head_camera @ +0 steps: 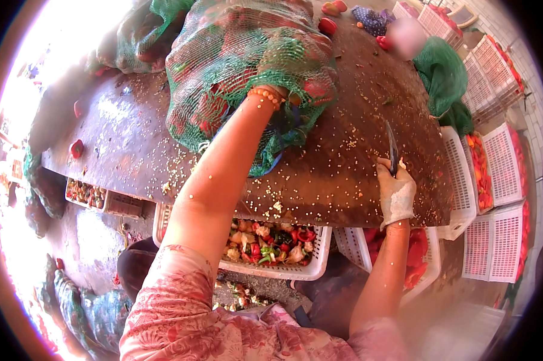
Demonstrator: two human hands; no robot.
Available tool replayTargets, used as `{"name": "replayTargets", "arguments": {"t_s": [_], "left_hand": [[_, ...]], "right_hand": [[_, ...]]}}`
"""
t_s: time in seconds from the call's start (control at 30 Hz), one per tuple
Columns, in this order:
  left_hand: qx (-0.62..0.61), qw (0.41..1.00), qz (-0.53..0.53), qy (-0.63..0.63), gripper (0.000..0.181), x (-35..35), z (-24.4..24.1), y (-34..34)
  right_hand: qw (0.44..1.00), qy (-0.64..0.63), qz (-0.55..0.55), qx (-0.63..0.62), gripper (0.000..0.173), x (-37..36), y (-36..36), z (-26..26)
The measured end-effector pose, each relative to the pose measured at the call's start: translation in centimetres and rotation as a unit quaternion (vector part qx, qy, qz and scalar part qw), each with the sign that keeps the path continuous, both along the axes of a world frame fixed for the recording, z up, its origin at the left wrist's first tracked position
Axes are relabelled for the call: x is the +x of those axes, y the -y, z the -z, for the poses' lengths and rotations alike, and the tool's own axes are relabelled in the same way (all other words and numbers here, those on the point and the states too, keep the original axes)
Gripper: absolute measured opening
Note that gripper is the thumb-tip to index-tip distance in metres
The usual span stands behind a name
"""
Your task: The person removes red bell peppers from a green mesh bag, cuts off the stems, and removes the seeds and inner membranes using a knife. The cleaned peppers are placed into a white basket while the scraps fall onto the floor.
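Observation:
My left hand (pixel 280 63) is inside the mouth of a green mesh sack (pixel 217 58) filled with red peppers. Netting covers its fingers, so whether they grip a pepper is hidden. At the wrist, a beaded bracelet (pixel 267 95) shows just outside the sack. In a pale fabric glove, my right hand (pixel 395 192) holds a knife (pixel 391 144) with a dark, curved blade pointing away from me. That hand is at the near right edge of the brown table (pixel 343 189), over scattered pepper seeds.
Below the table edge, a white crate (pixel 294 272) holds pepper cores and scraps; another crate (pixel 429 252) holds red pepper pieces. A person (pixel 402 40) sits across the table at upper right. Stacked crates (pixel 495 243) line the right side. More mesh sacks (pixel 100 311) lie lower left.

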State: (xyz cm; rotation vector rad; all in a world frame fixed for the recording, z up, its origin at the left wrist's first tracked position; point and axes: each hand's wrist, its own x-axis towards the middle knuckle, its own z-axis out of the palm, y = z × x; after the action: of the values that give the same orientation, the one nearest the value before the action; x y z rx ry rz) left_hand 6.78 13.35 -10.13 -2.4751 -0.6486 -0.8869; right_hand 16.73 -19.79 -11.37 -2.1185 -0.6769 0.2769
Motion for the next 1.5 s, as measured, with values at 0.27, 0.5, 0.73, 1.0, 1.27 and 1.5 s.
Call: {"name": "replayTargets", "arguments": {"t_s": [0.27, 0.5, 0.73, 1.0, 1.27, 1.5], "left_hand": [[-0.134, 0.945, 0.175, 0.243, 0.033, -6.7, 7.3, 0.4], [-0.783, 0.447, 0.064, 0.429, 0.055, -21.6, 7.8, 12.5], [-0.758, 0.494, 0.145, 0.4, 0.079, -24.4, 5.7, 19.5], [-0.754, 0.61, 0.123, 0.211, 0.097, -24.0, 1.5, 20.2], [-0.81, 0.471, 0.195, 0.291, 0.095, -23.7, 0.6, 18.9], [-0.816, 0.432, 0.279, 0.265, 0.08, -24.8, 2.8, 16.5]], "right_hand": [[0.999, 0.004, -0.026, 0.04, 0.023, -0.1, -1.1, 1.1], [0.992, -0.1, -0.065, 0.033, 0.021, -3.4, -1.1, -0.4], [0.907, -0.221, -0.355, -0.042, 0.022, -10.5, -0.8, 0.3], [0.886, -0.015, -0.459, -0.071, 0.029, -12.8, -0.9, 1.2], [0.875, 0.02, -0.447, -0.184, 0.031, -12.2, 0.2, 0.7], [0.919, -0.122, -0.32, -0.197, 0.035, -9.0, 1.4, 0.1]]}}
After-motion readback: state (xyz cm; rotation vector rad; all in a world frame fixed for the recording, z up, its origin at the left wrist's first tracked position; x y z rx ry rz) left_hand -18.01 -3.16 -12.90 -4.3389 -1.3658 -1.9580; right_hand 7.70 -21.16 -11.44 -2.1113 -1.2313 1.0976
